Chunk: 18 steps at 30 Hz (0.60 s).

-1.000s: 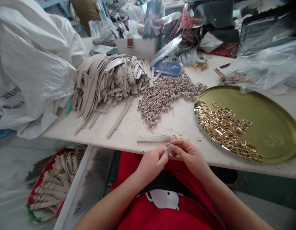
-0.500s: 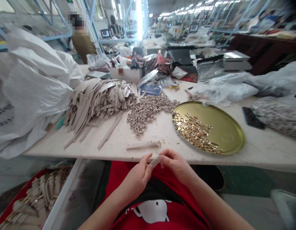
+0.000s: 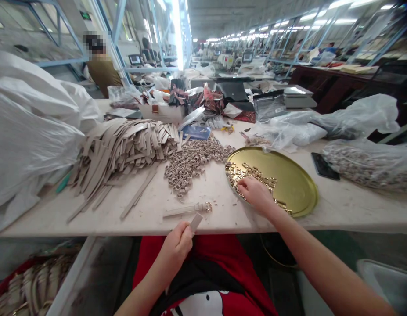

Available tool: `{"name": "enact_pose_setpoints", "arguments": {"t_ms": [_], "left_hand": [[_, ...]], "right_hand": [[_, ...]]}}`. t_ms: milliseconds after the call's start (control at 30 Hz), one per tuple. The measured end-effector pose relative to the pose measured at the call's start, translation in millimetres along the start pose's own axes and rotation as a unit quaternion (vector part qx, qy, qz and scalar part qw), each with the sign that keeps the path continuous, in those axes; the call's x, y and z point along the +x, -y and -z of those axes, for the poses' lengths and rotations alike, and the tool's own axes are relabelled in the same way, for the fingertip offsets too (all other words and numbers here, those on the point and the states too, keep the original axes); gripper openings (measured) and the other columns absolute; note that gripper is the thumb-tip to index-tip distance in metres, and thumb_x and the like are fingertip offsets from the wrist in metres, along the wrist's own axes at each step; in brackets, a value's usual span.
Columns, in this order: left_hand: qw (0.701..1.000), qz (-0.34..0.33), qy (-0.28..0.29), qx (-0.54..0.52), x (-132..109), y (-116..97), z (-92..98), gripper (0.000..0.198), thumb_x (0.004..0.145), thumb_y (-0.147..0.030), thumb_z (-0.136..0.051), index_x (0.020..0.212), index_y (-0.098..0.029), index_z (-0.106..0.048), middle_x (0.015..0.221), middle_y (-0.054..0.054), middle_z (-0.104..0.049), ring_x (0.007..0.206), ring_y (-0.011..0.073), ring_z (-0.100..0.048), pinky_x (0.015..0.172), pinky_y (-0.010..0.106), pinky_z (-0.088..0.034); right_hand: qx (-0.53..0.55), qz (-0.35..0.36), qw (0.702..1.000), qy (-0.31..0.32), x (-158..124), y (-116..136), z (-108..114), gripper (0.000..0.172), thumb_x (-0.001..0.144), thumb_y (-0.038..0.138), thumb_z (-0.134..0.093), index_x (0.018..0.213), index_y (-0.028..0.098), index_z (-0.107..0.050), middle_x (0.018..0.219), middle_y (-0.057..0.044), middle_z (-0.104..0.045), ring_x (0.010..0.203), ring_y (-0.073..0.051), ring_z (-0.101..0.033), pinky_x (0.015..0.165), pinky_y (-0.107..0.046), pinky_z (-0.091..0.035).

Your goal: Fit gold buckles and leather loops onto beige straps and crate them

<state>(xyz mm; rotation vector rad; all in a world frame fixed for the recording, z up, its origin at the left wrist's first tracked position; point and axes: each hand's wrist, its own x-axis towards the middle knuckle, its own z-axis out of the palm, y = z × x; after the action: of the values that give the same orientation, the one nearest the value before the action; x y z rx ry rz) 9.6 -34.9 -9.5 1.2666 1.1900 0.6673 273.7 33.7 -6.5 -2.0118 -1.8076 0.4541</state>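
My left hand [image 3: 179,242] is closed round a pale strap [image 3: 196,222] just in front of the table's front edge. My right hand [image 3: 256,193] reaches over the gold tray [image 3: 295,180], its fingers bent down among the small gold buckles [image 3: 251,172]. Whether those fingers hold a buckle is too small to tell. Between the hands and the loops lies a finished-looking strap with a buckle [image 3: 186,210]. Behind it is a heap of small beige loops [image 3: 181,169], and to its left a large pile of beige strips [image 3: 124,145].
A white sack [image 3: 32,127] bulges at the left. Right of the tray lie a black phone [image 3: 325,166] and a clear bag of loops [image 3: 371,164]. Scraps and a white box [image 3: 162,113] stand at the back. Below left is a bin of straps [image 3: 32,285]; a person sits far back.
My right hand has left the strap and moved right and forward to the buckles in the tray. The left hand keeps the strap. The view has shifted slightly to the right.
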Motion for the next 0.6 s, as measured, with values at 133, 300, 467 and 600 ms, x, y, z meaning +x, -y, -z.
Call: {"name": "enact_pose_setpoints", "arguments": {"t_ms": [133, 300, 467, 600], "left_hand": [[0.998, 0.024, 0.026, -0.060, 14, -1, -7.2, 0.027, 0.083, -0.045, -0.037, 0.075, -0.019, -0.039, 0.047, -0.011, -0.022, 0.039, 0.0056, -0.020, 0.039, 0.018, -0.015], [0.998, 0.029, 0.061, -0.015, 26, -1, -8.5, 0.028, 0.086, -0.043, -0.035, 0.076, -0.018, -0.041, 0.044, -0.010, -0.030, 0.037, 0.0054, -0.025, 0.039, 0.019, -0.020], [0.996, 0.042, 0.077, -0.011, 35, -5, -7.8, 0.028, 0.086, -0.042, -0.037, 0.074, -0.017, -0.042, 0.045, -0.009, -0.037, 0.037, 0.0049, -0.030, 0.039, 0.018, -0.023], [0.992, 0.058, 0.060, -0.093, 40, -19, -16.1, 0.029, 0.084, -0.045, -0.041, 0.079, -0.017, -0.044, 0.045, -0.009, -0.038, 0.036, 0.0042, -0.028, 0.037, 0.018, -0.020]], "right_hand": [[-0.150, -0.036, 0.987, 0.045, 38, -14, -1, 0.026, 0.080, 0.031, -0.049, 0.072, 0.012, -0.065, 0.086, -0.018, -0.065, 0.085, -0.027, -0.060, 0.074, -0.036, -0.041], [-0.244, -0.033, 0.964, 0.100, 53, -16, -8, 0.022, 0.077, 0.023, -0.049, 0.068, 0.011, -0.065, 0.077, -0.019, -0.066, 0.075, -0.029, -0.063, 0.062, -0.033, -0.041], [-0.242, -0.004, 0.968, 0.069, 48, -26, 9, 0.018, 0.077, 0.021, -0.046, 0.074, 0.014, -0.062, 0.078, -0.013, -0.066, 0.072, -0.022, -0.060, 0.059, -0.029, -0.039], [0.037, 0.041, 0.998, 0.004, 14, -5, 11, 0.014, 0.077, 0.030, -0.051, 0.074, 0.018, -0.058, 0.065, -0.002, -0.061, 0.057, -0.014, -0.054, 0.054, -0.024, -0.040]]}}
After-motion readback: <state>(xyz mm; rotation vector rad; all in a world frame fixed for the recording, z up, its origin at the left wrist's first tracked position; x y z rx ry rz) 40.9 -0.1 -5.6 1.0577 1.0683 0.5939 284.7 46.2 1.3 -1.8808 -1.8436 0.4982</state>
